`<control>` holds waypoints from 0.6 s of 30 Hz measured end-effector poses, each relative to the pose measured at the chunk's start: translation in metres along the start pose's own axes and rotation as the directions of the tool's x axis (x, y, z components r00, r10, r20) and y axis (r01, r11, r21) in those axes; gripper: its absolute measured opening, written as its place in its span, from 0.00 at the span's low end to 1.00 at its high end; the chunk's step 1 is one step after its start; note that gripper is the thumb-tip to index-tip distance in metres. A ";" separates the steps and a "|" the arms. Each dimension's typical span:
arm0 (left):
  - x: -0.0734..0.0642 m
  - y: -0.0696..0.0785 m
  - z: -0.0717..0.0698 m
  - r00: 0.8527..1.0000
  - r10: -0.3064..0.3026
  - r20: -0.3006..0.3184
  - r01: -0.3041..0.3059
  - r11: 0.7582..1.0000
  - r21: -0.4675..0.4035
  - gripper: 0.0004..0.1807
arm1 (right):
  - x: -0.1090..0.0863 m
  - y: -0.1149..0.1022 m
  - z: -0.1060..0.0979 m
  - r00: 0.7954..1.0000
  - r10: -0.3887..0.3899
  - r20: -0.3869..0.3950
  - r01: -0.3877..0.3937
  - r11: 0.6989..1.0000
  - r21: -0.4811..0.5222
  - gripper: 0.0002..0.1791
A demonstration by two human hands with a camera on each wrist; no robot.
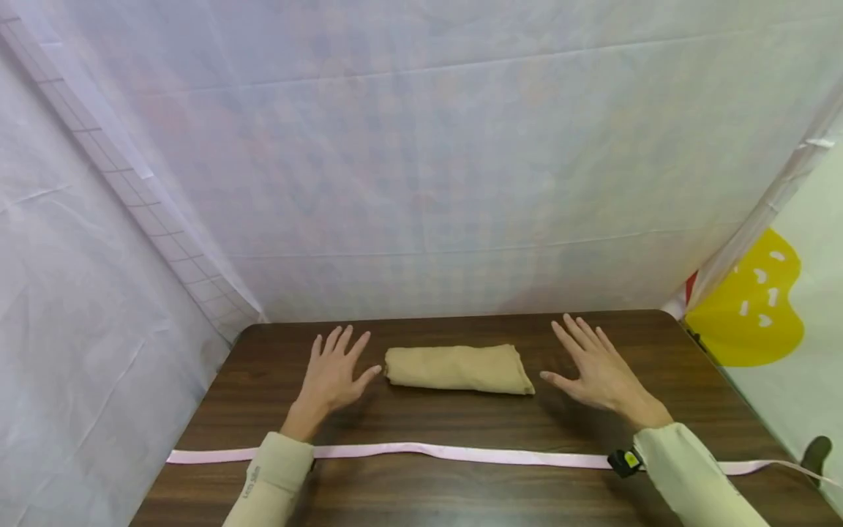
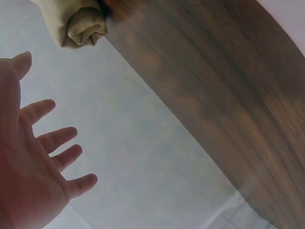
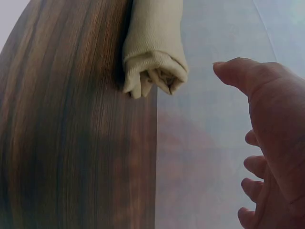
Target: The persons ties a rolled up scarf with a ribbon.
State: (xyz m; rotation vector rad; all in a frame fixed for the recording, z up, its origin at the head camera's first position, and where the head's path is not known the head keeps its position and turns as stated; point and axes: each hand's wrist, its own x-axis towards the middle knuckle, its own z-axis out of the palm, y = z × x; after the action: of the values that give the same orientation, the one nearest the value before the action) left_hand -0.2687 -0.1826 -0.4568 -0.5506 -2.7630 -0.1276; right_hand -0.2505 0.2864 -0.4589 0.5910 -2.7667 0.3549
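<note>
A tan cloth rolled into a bundle (image 1: 457,368) lies sideways on the dark wood table, between my two hands. To its left, my left hand (image 1: 332,377) hovers with fingers spread, the thumb near the roll's left end. My right hand (image 1: 599,377) is held off the roll's right end, its fingers extended and holding nothing. In the left wrist view, the coiled end of the rolled cloth (image 2: 78,26) shows above the thumb. Folded layers at the other end of the rolled cloth (image 3: 155,71) face the right thumb in the right wrist view.
A pale pink ribbon (image 1: 461,453) stretches across the table (image 1: 421,494) in front of the roll, passing by both forearms. White sheeting (image 1: 421,183) hangs behind the table's far edge. A yellow shape (image 1: 751,315) is at the right side.
</note>
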 end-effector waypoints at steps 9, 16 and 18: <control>0.008 0.014 0.003 0.999 0.025 0.047 -0.025 1.000 -0.018 0.38 | 0.009 -0.011 0.008 0.997 -0.073 0.020 0.072 0.996 0.046 0.52; 0.013 0.024 0.010 0.996 0.049 0.081 -0.047 0.999 -0.016 0.40 | 0.016 -0.022 0.015 0.992 -0.119 0.034 0.117 0.992 0.048 0.54; 0.014 0.027 0.012 0.995 0.056 0.086 -0.055 0.998 -0.011 0.40 | 0.019 -0.026 0.017 0.990 -0.132 0.038 0.130 0.990 0.049 0.54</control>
State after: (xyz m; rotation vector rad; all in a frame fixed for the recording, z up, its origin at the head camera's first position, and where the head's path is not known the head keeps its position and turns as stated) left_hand -0.2742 -0.1505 -0.4632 -0.6487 -2.8291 -0.1056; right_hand -0.2594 0.2516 -0.4642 0.7961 -2.7467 0.3817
